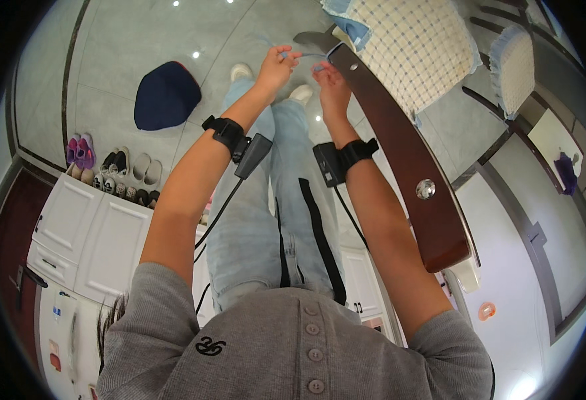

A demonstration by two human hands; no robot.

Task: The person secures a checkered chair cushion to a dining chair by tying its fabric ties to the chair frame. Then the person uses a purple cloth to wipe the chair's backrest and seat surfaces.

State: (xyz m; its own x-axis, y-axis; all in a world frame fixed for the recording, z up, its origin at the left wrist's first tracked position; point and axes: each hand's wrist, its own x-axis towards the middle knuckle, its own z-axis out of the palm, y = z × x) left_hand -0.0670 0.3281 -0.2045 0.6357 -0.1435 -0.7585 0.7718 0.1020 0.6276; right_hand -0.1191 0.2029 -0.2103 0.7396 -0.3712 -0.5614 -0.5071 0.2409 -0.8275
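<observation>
My left hand (279, 69) pinches a thin blue fabric tie (313, 54). The tie stretches sideways to the end of a dark brown wooden chair back (398, 135). Close beside that end, my right hand (334, 87) has its fingertips together on a bit of blue fabric, likely another tie end. A cream-and-blue checked seat cushion (413, 50) with a ruffled blue edge lies on the far side of the chair back. Part of the chair is hidden behind the cushion and the back rail.
A dark navy mat (167, 96) lies on the grey tiled floor (223, 30). Several pairs of shoes (115, 161) line up beside white cabinets (115, 240) at left. A second chair with a checked cushion (512, 72) stands at right. Cables hang from both wrist devices.
</observation>
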